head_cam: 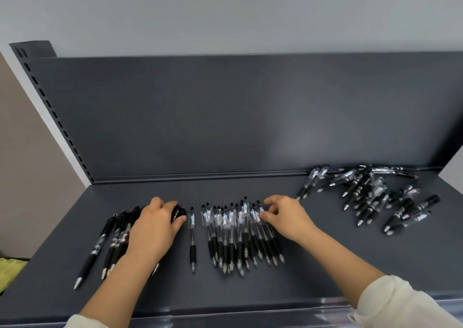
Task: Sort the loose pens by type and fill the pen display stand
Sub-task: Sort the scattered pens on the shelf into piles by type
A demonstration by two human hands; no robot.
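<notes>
Clear-barrel pens (240,232) lie fanned, tips toward us, their clicker ends under the fingertips (268,202) of the right hand (285,217), which are bent and pinch one top. We judge them light, stiff, slick and prone to rolling, so grip mid-barrel or at the rubber sleeve. Left of those fingers sit black-barrel pens (112,237), with the left hand (152,227) curled over their tops. The unsorted heap (375,195) lies well right on the shelf (325,265).
</notes>
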